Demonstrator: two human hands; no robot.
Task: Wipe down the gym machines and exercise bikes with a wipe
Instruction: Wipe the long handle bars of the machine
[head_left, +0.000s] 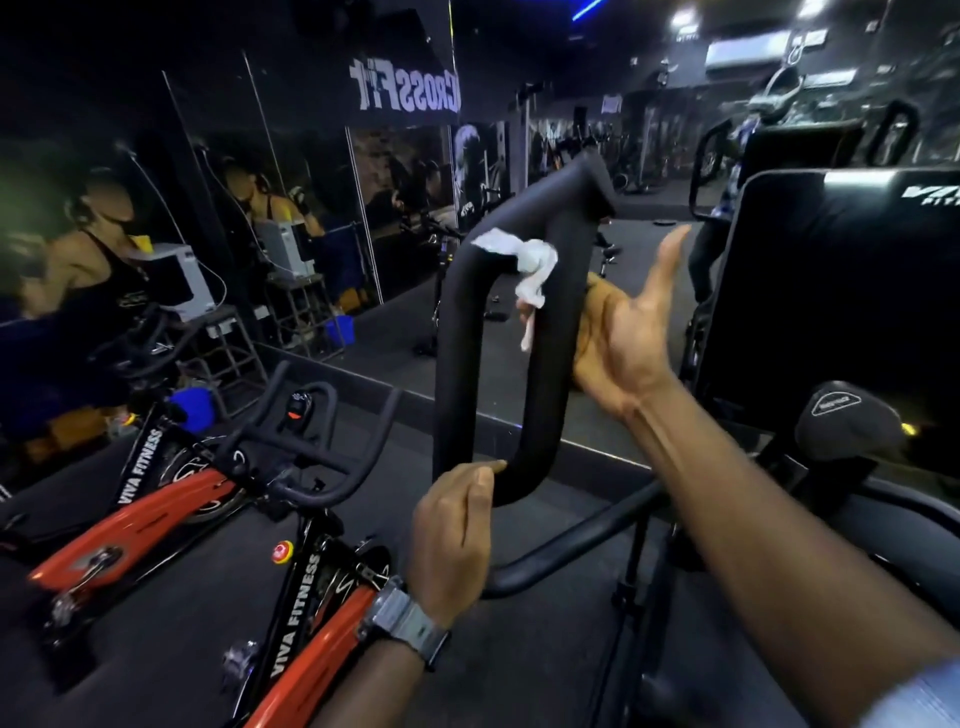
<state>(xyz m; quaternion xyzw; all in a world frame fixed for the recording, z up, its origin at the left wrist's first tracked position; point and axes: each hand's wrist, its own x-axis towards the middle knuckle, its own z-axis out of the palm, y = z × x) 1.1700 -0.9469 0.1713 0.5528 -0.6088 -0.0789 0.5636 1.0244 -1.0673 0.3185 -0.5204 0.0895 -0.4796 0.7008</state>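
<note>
A black padded loop handle (457, 353) of a gym machine stands upright in the centre. My left hand (457, 540), with a grey watch on its wrist, grips the loop's lower bend. A crumpled white wipe (530, 265) drapes over the loop's top and hangs down inside it. My right hand (628, 338) reaches round the loop's right bar from the right, thumb pointing up. Its fingers go behind the bar where the wipe's tail comes out, and they are hidden there. The machine's black back pad (841, 291) stands at the right.
Two red and black exercise bikes (171, 499) marked VIVA FITNESS stand at the lower left, handlebars (311, 441) toward me. A mirror wall (208, 234) runs along the left. A black seat (852, 421) and frame tubes (571, 551) lie to the right and below.
</note>
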